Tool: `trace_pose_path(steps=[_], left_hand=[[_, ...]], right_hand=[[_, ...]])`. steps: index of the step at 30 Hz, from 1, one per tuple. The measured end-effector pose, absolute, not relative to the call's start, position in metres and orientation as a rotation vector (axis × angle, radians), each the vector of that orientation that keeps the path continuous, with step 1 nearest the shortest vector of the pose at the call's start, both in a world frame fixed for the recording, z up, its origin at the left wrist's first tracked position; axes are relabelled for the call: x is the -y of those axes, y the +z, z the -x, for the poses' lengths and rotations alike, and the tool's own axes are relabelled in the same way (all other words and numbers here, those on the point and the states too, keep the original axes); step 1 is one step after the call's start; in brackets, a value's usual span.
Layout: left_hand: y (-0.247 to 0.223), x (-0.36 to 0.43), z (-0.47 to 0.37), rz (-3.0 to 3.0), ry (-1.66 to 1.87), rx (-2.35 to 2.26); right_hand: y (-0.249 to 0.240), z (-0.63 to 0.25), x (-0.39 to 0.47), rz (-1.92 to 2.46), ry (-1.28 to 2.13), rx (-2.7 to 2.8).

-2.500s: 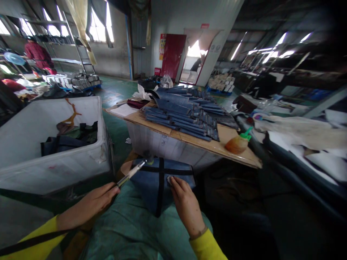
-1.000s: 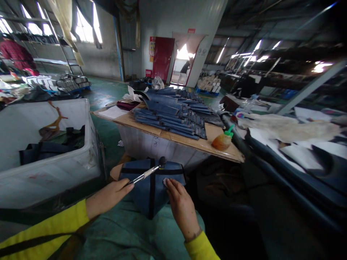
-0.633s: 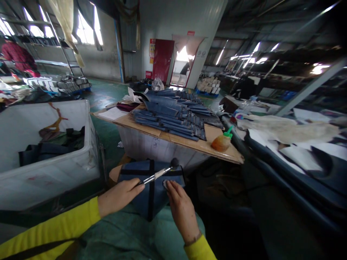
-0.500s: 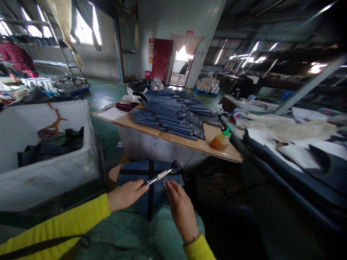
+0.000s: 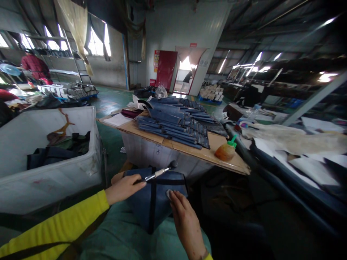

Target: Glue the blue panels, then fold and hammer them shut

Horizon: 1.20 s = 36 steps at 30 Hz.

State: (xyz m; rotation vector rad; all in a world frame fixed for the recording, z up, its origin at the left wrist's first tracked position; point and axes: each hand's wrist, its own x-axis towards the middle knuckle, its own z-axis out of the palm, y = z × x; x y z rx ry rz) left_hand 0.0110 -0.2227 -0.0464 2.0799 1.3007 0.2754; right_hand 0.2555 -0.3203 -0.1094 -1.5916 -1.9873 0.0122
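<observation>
Across my lap, over green clothing, lies a blue bag-like piece [image 5: 137, 195] crossed by black straps. My left hand [image 5: 126, 187] is closed around the near end of a slim metal-shafted tool [image 5: 155, 174]. The shaft has a pale wrap and a dark rounded far end; I cannot tell its exact kind. It slants over the upper part of the blue piece. My right hand [image 5: 185, 216] pinches a small whitish wad [image 5: 169, 194] against the right side of the blue piece. Its fingers hide part of the wad.
Ahead, a cardboard-topped table [image 5: 173, 142] carries stacked blue strips [image 5: 173, 124] and a green-capped bottle [image 5: 225, 150]. A white bin [image 5: 93, 144] stands left with dark fabric inside. Dark rolls and sheets [image 5: 284, 166] lie right. A person [image 5: 35, 66] is far left, another in the doorway.
The view has shifted, so the surroundings sit lower and further right. The tool still slants across the blue piece in my left hand. My right hand still pinches the whitish wad.
</observation>
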Motion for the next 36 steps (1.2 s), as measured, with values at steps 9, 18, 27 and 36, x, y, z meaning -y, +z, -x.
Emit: trace_pose_path(steps=[9, 18, 27, 36], left_hand=[[-0.017, 0.078, 0.075, -2.155, 0.442, -1.941], [0.002, 0.018, 0.071, -2.318, 0.390, -1.999], [-0.065, 0.194, -0.031, -2.653, 0.454, -1.067], [-0.072, 0.253, -0.055, -2.663, 0.770, -1.200]], right_hand=[[-0.109, -0.257, 0.314, 1.510, 0.154, 1.941], [-0.093, -0.280, 0.300, 1.646, 0.316, 1.719], [-0.093, -0.305, 0.269, 1.642, 0.651, 1.399], [0.025, -0.243, 0.294, 1.352, 0.545, 1.563]])
